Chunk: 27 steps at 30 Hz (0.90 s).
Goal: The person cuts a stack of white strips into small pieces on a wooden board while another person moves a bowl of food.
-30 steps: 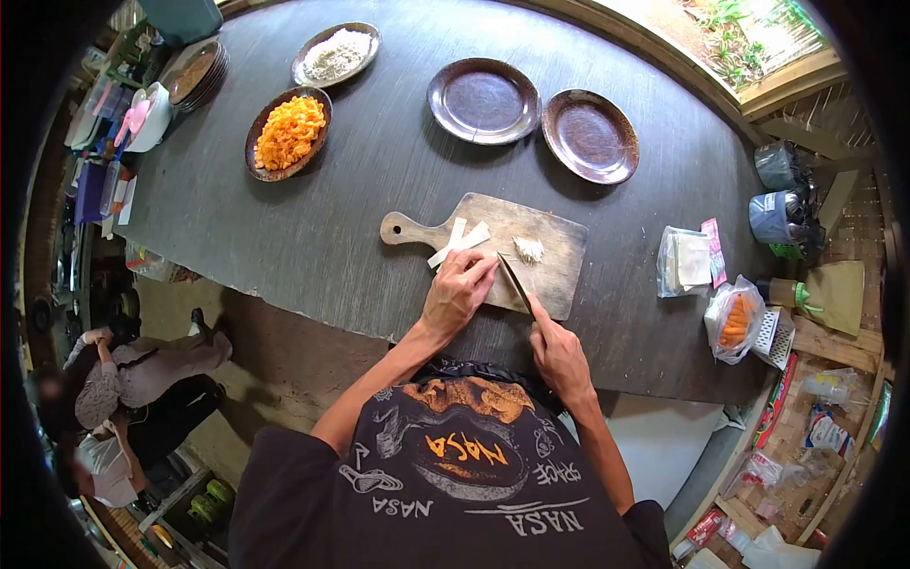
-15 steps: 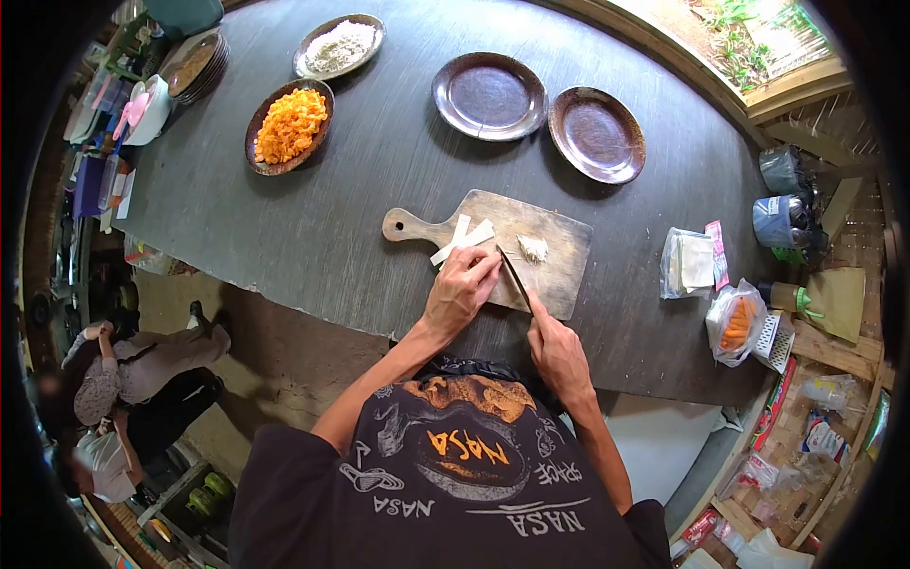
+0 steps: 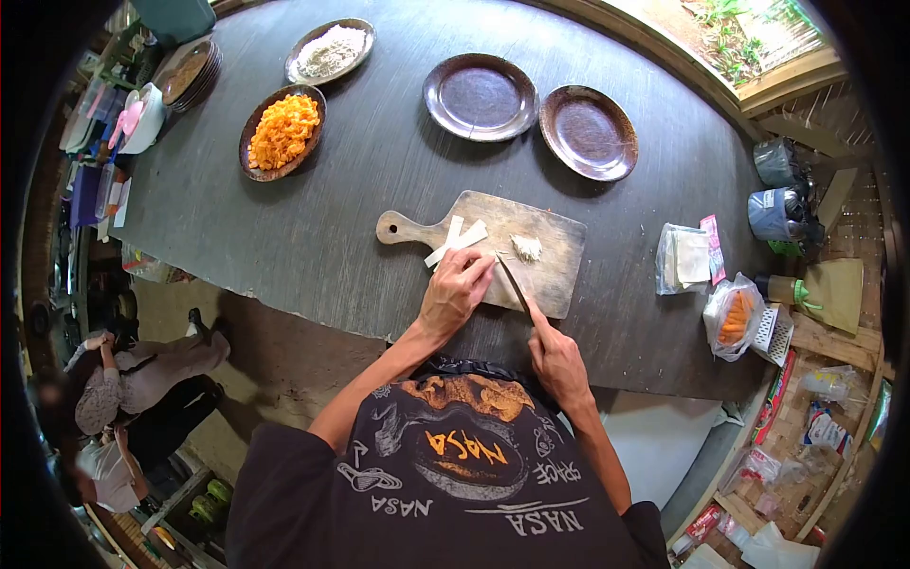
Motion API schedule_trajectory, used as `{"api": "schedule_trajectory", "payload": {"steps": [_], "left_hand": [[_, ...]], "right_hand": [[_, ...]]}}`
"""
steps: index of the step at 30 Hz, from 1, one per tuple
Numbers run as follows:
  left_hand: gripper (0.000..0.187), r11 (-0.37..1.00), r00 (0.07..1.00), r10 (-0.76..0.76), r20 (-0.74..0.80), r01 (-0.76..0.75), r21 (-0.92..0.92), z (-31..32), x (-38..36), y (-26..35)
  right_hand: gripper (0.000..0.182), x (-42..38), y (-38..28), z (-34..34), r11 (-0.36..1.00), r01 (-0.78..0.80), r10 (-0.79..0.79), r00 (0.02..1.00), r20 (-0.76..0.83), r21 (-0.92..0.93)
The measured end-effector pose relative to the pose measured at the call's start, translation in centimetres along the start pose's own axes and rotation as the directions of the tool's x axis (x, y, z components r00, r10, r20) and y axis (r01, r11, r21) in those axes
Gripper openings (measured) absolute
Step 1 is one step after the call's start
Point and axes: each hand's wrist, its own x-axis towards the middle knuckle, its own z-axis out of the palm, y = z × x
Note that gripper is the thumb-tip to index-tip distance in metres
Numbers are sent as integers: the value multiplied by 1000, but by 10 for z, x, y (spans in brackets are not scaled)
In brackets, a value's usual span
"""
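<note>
A wooden cutting board (image 3: 555,275) with a handle lies on the dark table. My left hand (image 3: 457,289) has its fingers bent and pressed together over pale, flat white strips (image 3: 459,239) at the board's left-middle part; the strip ends under the fingertips are hidden. My right hand (image 3: 559,360) grips a knife (image 3: 513,283), its forefinger stretched along the blade's back. The blade slants over the board just right of my left fingertips. A small heap of thin white shreds (image 3: 526,248) rests on the board, right of the blade.
Beyond the board stand two brown plates (image 3: 481,97) (image 3: 589,133), a bowl of orange shreds (image 3: 248,156) and a bowl of white shreds (image 3: 365,59). To the right lie plastic packets (image 3: 684,258) and a bag of carrots (image 3: 735,318). Other people (image 3: 142,379) are at the lower left.
The view has shifted slightly. The knife has moved a little to the right of my left fingertips. My left hand stays on the strips.
</note>
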Motion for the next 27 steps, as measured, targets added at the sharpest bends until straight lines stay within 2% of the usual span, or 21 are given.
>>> {"api": "schedule_trajectory", "payload": {"steps": [10, 25, 27], "left_hand": [[22, 1000, 1000, -6, -30, 6, -9, 0, 2, 2], [22, 1000, 1000, 9, -23, -9, -12, 2, 1, 1], [21, 1000, 1000, 9, -25, -10, -7, 2, 0, -1]], "right_hand": [[66, 14, -1, 4, 999, 23, -23, 1000, 0, -36], [65, 0, -4, -7, 998, -49, 51, 997, 50, -43], [66, 0, 1, 0, 1000, -15, 15, 1000, 24, -12]]}}
